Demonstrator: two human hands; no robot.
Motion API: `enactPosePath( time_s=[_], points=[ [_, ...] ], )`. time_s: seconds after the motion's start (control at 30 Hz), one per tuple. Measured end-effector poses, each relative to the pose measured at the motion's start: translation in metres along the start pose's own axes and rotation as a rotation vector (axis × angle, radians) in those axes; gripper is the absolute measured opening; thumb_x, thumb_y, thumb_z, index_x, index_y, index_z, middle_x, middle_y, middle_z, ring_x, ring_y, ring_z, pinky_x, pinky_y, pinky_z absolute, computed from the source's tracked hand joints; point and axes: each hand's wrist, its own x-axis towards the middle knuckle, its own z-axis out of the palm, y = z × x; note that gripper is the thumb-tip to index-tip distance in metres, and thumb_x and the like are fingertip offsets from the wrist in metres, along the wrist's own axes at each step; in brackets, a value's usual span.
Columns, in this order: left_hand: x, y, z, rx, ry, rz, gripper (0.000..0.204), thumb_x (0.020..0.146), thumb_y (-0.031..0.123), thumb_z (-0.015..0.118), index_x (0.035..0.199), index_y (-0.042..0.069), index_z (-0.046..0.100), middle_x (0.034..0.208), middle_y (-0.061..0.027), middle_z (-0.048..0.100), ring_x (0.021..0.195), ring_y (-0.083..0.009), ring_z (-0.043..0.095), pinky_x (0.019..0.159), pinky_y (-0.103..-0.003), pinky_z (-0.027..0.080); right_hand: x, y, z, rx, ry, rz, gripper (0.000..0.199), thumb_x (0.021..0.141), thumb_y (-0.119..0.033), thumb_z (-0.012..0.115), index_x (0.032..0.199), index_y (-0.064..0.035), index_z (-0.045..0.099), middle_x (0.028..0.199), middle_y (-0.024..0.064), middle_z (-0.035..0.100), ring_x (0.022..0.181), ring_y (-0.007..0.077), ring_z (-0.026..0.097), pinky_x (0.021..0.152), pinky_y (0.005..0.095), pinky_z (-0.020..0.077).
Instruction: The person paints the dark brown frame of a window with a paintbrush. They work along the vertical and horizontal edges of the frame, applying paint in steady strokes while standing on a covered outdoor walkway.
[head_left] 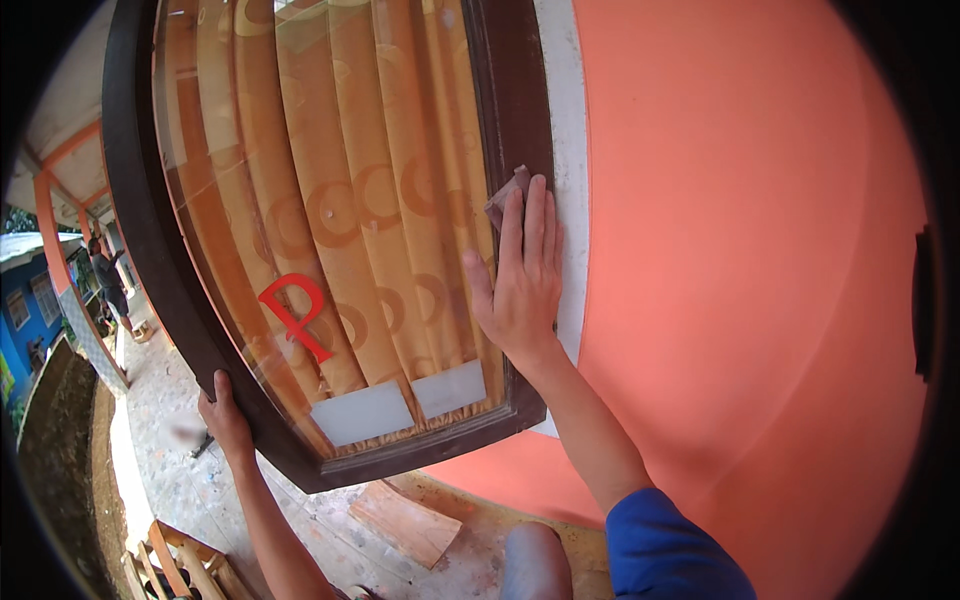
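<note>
A dark brown wooden window sash (128, 200) with a glass pane stands open in front of me. My left hand (228, 420) is closed around its outer edge, low on the left side, thumb on the front face. On the right stile, my right hand (525, 290) lies with fingers stretched upward, pressing a folded brownish-grey piece of sandpaper (508, 198) against the wood. Only the sandpaper's upper left part shows; the fingers cover the rest. On the glass are a red sticker (297, 312) and two white rectangles (362, 413) near the bottom.
Pleated golden curtains (310, 150) show through the glass. A coral wall (740, 250) fills the right side. On the floor below lies a wooden board (405, 522), with a slatted wooden piece (180, 565) at lower left. Another person (108, 280) stands far down the walkway.
</note>
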Motion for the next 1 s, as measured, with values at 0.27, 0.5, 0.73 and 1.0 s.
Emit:
enactPosePath(
  time_s=[0.27,0.5,0.73,1.0],
  points=[
    [-0.005,0.015,0.010,-0.054,-0.049,0.034,0.050,0.098,0.040,0.061,0.117,-0.006,0.061,0.104,-0.0102,0.068,0.092,-0.0171,0.062,0.085,-0.031,0.048,0.047,0.001,0.000,-0.083,0.126,-0.107,0.047,0.096,-0.019,0.054,0.141,-0.0046,0.052,0.154,0.0215,0.032,0.136,0.0443,0.037,0.109,0.0558,0.0323],
    [-0.005,0.016,0.019,-0.038,-0.060,0.015,0.052,0.099,0.043,0.057,0.115,-0.006,0.063,0.101,-0.0098,0.068,0.090,-0.0166,0.062,0.083,-0.032,0.048,0.030,0.005,-0.012,0.059,0.322,-0.040,0.036,0.084,-0.011,0.074,0.120,-0.0074,0.069,0.119,0.0086,0.055,0.104,0.0288,0.056,0.085,0.0406,0.0463],
    [-0.001,0.009,0.016,-0.059,-0.066,-0.007,0.048,0.099,0.038,0.060,0.118,-0.006,0.062,0.105,-0.0102,0.068,0.091,-0.0163,0.062,0.084,-0.030,0.048,0.039,0.010,-0.019,0.019,0.422,-0.058,0.024,0.084,-0.011,0.075,0.106,-0.0026,0.072,0.088,0.0062,0.057,0.077,0.0238,0.055,0.065,0.0361,0.0451],
    [0.000,0.006,0.007,-0.029,-0.024,-0.026,0.051,0.100,0.039,0.057,0.121,-0.008,0.060,0.109,-0.0121,0.067,0.095,-0.0197,0.062,0.088,-0.032,0.047,-0.004,-0.004,-0.005,0.136,0.325,0.014,0.024,0.078,-0.006,0.079,0.100,-0.0009,0.070,0.088,0.0086,0.053,0.073,0.0219,0.057,0.055,0.0342,0.0456]
  ],
)
